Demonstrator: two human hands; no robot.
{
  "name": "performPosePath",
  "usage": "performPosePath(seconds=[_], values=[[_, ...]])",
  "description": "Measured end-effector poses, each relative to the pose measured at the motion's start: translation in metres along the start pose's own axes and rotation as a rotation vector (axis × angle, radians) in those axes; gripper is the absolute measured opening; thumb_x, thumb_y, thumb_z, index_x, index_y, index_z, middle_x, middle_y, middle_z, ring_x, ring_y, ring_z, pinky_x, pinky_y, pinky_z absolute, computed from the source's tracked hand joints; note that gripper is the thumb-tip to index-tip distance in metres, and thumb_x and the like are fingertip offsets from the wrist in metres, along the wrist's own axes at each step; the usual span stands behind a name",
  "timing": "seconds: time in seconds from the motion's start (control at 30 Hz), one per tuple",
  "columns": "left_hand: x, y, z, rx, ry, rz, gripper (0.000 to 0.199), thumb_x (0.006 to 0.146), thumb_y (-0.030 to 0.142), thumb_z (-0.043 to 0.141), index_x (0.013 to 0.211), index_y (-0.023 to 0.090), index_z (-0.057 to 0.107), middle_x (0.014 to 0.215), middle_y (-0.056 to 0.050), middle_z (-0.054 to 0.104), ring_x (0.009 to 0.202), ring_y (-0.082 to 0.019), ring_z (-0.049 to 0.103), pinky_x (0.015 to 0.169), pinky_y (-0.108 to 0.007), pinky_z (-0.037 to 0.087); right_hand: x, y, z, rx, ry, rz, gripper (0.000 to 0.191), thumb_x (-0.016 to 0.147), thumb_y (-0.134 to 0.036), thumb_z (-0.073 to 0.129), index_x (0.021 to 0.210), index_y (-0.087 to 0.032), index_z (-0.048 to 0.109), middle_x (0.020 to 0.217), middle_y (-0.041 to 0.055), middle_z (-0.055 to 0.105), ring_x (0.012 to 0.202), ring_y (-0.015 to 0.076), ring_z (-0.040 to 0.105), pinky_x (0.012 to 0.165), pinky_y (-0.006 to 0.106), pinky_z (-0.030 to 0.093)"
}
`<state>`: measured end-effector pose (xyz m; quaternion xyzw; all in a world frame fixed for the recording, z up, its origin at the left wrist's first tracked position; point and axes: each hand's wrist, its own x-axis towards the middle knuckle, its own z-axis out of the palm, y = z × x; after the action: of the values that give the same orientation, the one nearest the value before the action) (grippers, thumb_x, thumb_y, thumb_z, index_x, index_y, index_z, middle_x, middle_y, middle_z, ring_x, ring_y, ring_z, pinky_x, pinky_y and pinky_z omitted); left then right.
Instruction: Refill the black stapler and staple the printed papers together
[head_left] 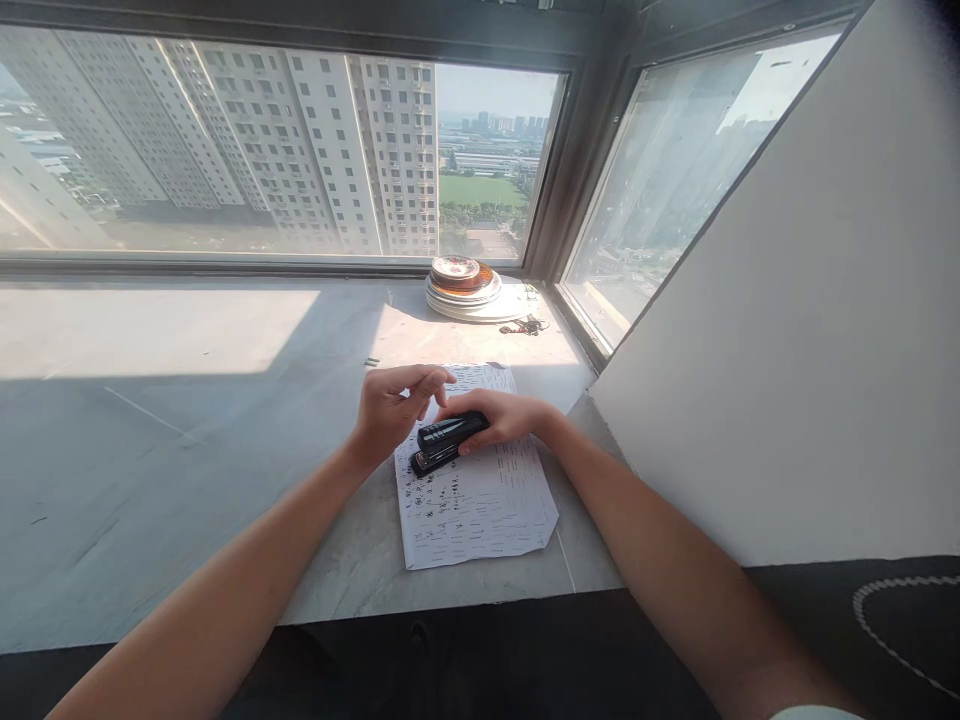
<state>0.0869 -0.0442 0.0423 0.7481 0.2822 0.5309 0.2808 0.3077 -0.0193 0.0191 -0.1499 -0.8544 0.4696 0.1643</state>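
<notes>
A black stapler (448, 438) is gripped in my right hand (504, 415), its jaw end pointing left and toward me. Under it lies a white sheet of paper (480, 520) with handwritten characters and many short dark marks spread over it. My left hand (397, 405) hovers by the stapler, over the paper's left edge. Its thumb and fingers are curled together in a pinch, and whatever may be between them is too small to make out. My hands cover part of the sheet's upper half.
A stack of plates (465, 290) stands in the far corner by the window, with a small dark tangled item (525, 325) beside it. Small bits (371, 361) lie on the grey sill (187, 480). A white wall (787, 330) borders the right side.
</notes>
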Motion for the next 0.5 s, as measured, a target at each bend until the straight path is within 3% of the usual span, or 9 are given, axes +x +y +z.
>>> performPosePath(seconds=[0.13,0.27,0.5], values=[[0.000,0.002,-0.001,0.003,0.004,-0.010,0.032,0.101,0.034,0.063,0.076,0.020,0.078,0.061,0.001,0.066,0.043,-0.005,0.046,0.051,-0.023,0.048,0.000,-0.001,0.000,-0.002,0.000,0.000,0.044,0.088,-0.034,0.078,0.126,-0.015,0.067,0.103,0.0040,0.069,0.093,0.0178,0.061,0.086,0.030,0.051],[0.001,-0.001,0.001,-0.019,0.000,-0.086,0.028,0.101,0.036,0.062,0.088,0.020,0.081,0.070,0.000,0.070,0.047,-0.007,0.047,0.052,-0.025,0.047,0.000,-0.003,0.000,-0.015,0.009,0.004,0.042,0.088,-0.033,0.077,0.125,-0.016,0.066,0.105,0.0041,0.069,0.093,0.0176,0.061,0.086,0.030,0.051],[0.008,-0.034,0.000,-0.190,0.117,-0.329,0.041,0.100,0.035,0.048,0.081,0.017,0.080,0.064,-0.003,0.067,0.052,-0.010,0.054,0.054,-0.025,0.045,-0.002,-0.002,-0.002,-0.104,0.168,0.030,0.037,0.088,-0.034,0.076,0.120,-0.016,0.068,0.104,0.0040,0.070,0.091,0.0178,0.061,0.085,0.031,0.048]])
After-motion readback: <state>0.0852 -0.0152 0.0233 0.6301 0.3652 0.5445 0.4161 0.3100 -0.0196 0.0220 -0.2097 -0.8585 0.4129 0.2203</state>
